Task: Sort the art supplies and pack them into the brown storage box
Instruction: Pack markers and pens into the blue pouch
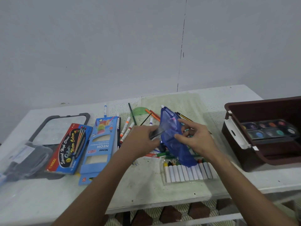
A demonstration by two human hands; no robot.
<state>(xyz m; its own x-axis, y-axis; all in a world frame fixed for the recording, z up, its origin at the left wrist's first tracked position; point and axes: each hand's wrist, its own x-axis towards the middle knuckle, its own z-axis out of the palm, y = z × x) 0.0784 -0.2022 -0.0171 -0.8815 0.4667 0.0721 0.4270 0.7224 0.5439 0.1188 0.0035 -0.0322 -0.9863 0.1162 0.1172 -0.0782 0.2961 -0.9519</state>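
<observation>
Blue mesh pencil pouch (174,137), soft and translucent, is held tilted above the white table (146,185). The right hand (197,139) grips its edge with curled fingers; the left hand (141,141) pinches what looks like a blurred dark pen (156,133) at its opening. At right, the glossy brown storage box (267,108) holds a watercolour palette (268,128).

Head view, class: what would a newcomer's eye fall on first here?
First, the blue mesh pouch held up at the table's centre, the left hand pushing something blurred into it while the right hand grips its edge. Next, the brown box at far right with a paint palette inside. Then the row of crayons in front of the pouch, and two pencil boxes at left.
</observation>
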